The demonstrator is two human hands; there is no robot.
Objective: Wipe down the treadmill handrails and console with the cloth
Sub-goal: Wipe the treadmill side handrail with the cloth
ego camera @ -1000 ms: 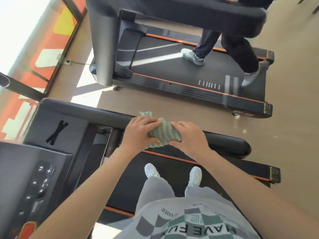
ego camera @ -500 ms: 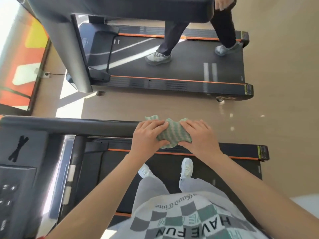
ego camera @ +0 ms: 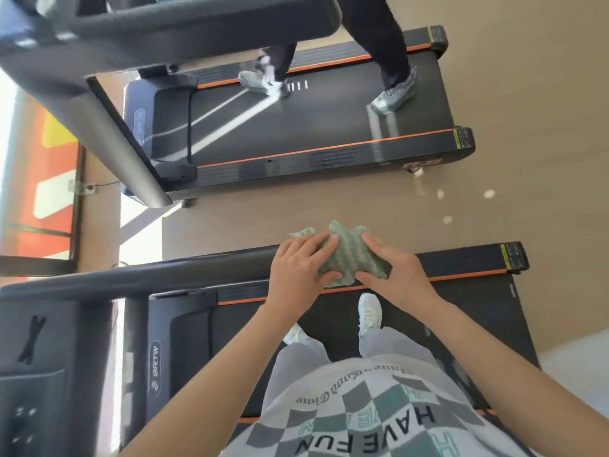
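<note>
gripping cloth (ego camera: 346, 256) from either side, left hand (ego camera: 296, 276), right hand (ego camera: 402, 279), atop handrail (ego camera: 148, 279)

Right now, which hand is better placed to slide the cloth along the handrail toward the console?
Probably the left hand: it grips the cloth on the side facing the console, with bare handrail beyond it. The right hand holds the far edge.
</note>
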